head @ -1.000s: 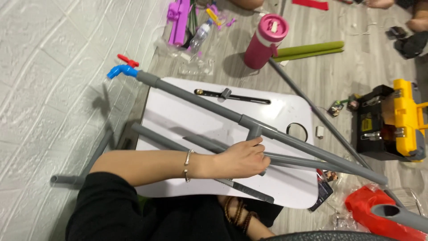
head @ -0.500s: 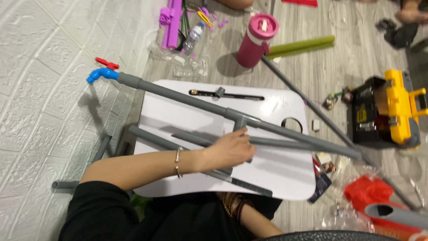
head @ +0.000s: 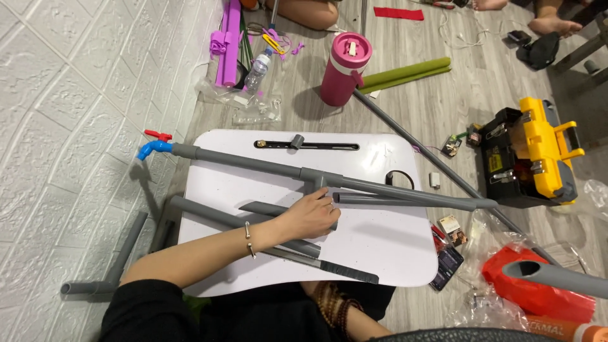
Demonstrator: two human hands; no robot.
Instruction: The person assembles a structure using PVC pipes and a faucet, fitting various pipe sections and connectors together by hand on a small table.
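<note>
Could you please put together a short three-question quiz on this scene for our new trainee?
1. True or false: the left hand rests on the grey pipes lying on the white table.
2. Which colour is the tap at the end of the long pipe? A green, B blue with a red handle, C yellow.
3. What stands on the floor beyond the table, beside the green rolls?

Key: 1 true; 2 B; 3 a pink bottle.
</note>
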